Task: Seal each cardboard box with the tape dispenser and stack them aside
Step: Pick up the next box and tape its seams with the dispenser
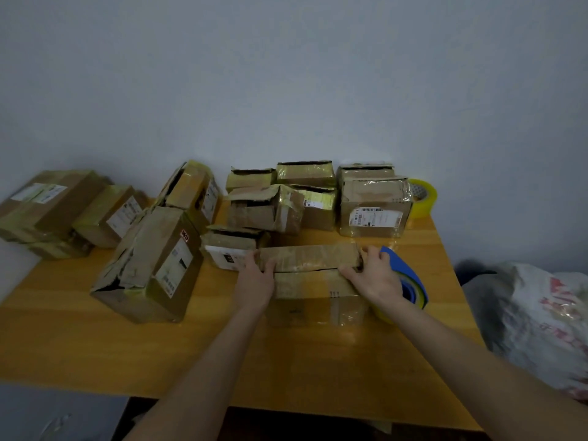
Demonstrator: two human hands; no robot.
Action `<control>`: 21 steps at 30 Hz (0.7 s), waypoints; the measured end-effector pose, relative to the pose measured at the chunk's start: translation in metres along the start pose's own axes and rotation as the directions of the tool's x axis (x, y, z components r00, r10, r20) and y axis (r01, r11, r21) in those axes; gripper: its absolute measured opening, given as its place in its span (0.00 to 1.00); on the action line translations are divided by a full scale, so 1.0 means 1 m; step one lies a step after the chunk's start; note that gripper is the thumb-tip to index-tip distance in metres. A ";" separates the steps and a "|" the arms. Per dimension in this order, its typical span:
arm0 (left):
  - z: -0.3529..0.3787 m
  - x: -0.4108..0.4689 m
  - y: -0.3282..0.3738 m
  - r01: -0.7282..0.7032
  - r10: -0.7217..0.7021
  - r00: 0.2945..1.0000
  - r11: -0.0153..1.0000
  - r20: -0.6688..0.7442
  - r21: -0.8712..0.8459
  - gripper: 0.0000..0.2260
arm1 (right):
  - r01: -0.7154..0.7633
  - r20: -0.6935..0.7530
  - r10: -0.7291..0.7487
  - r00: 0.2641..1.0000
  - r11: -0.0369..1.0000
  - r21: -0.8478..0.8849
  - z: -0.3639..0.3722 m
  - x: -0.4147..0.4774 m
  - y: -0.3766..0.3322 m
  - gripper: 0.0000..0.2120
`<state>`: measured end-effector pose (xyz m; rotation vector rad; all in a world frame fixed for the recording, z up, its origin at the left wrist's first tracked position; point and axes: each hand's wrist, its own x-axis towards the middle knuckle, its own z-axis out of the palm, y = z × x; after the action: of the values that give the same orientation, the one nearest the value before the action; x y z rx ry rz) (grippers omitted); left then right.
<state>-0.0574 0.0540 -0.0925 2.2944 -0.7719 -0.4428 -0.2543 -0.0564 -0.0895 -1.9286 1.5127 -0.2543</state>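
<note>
Head camera: a long cardboard box (313, 283) is seen lying on the wooden bench (95, 345), a little right of the middle and nearer the person than the other boxes. Its two top flaps are folded down, and a dark seam is left showing between them.

The left hand (256, 278) is clamped over the box's left end. The thumb is laid on the top and the fingers are wrapped over the corner of the far flap. The right hand (375, 275) is set on the right end, with the fingers hooked round the end of the far flap and the thumb stretched along the seam.

The blue tape dispenser (410, 275) is stood on the bench just right of the box, beside that hand and partly hidden by it. Whether it is touched cannot be told.

Further back, a labelled box (375, 206) is parked against the wall (286, 74). A spare tape roll (424, 195) of yellowish tape is placed just beside it at the far right corner. A cluster of small boxes (270, 205), battered and torn, is piled at the middle rear. A large crushed box (149, 265) is set at the left, well apart from the hands. A stack of taped boxes (51, 208) is found at the far left corner. Off the bench's right side, a printed plastic bag (541, 313) is glimpsed.
</note>
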 end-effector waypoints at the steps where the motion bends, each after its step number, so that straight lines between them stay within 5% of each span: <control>1: 0.000 -0.001 0.001 -0.029 0.030 0.999 0.999 -0.018 0.033 0.23 | 0.049 0.003 -0.049 0.999 0.999 -0.024 0.001 -0.002 -0.001 0.35; 4: 0.003 -0.015 0.006 -0.366 0.393 0.919 0.876 -0.024 0.313 0.25 | 0.119 0.052 -0.114 0.992 0.988 -0.097 0.006 -0.004 -0.003 0.39; 6: 0.008 -0.028 0.007 -0.561 0.538 0.821 0.694 0.193 0.451 0.29 | 0.108 0.060 -0.101 0.993 0.984 -0.140 0.008 -0.005 -0.003 0.39; 9: 0.012 -0.032 0.006 -0.640 0.498 0.765 0.526 0.407 0.559 0.34 | 0.093 0.059 -0.084 0.995 0.982 -0.163 0.010 -0.007 -0.003 0.37; 17: 0.006 -0.029 0.004 -0.648 0.478 0.759 0.496 0.442 0.578 0.35 | 0.088 -0.076 -0.090 0.993 0.996 -0.029 -0.021 0.002 0.016 0.30; 21: -0.006 -0.018 0.002 -0.674 0.488 0.738 0.496 0.467 0.547 0.32 | -0.171 -0.013 0.177 0.984 0.926 -0.337 -0.037 0.020 0.068 0.28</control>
<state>-0.0684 0.0674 -0.0851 2.3967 -2.0872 -0.1047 -0.3215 -0.0960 -0.1066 -2.0277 1.7958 0.1094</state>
